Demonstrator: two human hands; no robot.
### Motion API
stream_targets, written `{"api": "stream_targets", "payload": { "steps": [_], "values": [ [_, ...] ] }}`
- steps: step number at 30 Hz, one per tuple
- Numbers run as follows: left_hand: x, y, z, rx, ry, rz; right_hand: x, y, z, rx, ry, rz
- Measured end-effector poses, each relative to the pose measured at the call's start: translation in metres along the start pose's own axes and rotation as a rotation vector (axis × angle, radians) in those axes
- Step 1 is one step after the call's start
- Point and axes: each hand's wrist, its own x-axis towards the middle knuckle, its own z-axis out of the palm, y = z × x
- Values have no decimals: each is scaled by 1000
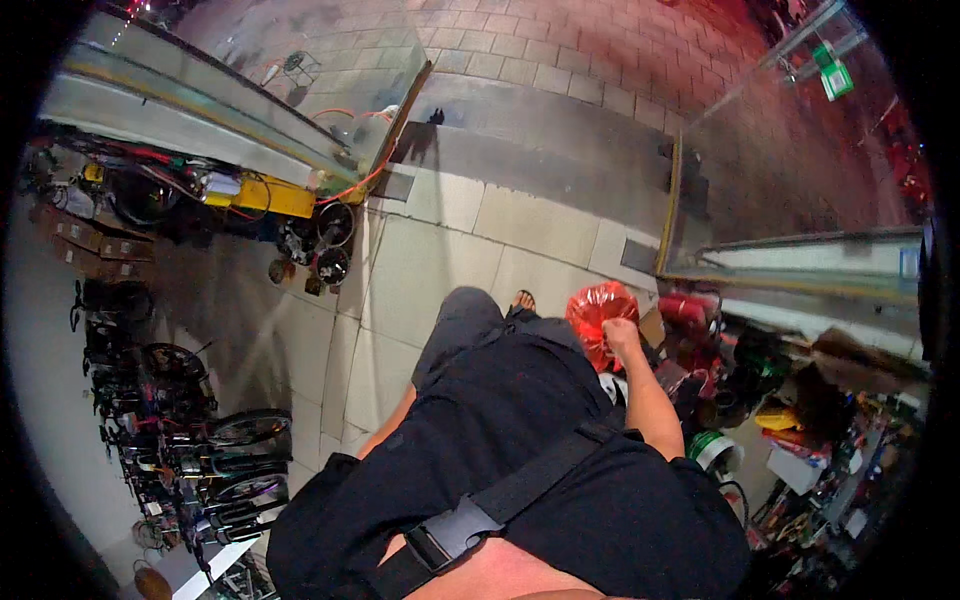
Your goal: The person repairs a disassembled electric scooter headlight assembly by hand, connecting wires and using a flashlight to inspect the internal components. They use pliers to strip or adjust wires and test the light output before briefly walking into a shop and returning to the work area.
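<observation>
My right hand (620,334) is closed round the gathered top of a red plastic bag (590,300), which hangs at my right side. The bag looks filled, but its contents cannot be made out. Of my left arm only a stretch of forearm (388,424) shows beside my dark shorts; the hand itself is hidden behind my body and leg. One sandalled foot (524,299) steps forward on the pale tiles below.
An open glass door (395,125) stands ahead on the left, glass panel (672,200) on the right, paving (560,50) beyond. Bicycles (200,440) line the left wall. Right lie cluttered goods, a white-and-green bucket (714,452) among them. An orange cable (360,185) hangs by the door.
</observation>
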Motion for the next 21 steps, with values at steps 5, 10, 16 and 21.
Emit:
{"api": "stream_targets", "payload": {
  "steps": [5, 10, 16, 21],
  "values": [
    [54, 87, -69, -179, -99, -224, 82, -148, -41, -69, 62, -154],
    [203, 166, -192, -167, -48, -189, 106, -230, -37, -127, 53, 67],
    [363, 314, -439, -608, 456, -70, 186, -282, -44, -181, -4, -172],
    [431, 422, -583, -950, 419, 133, 293, -305, -48, -232, -59, -333]
  ]
}}
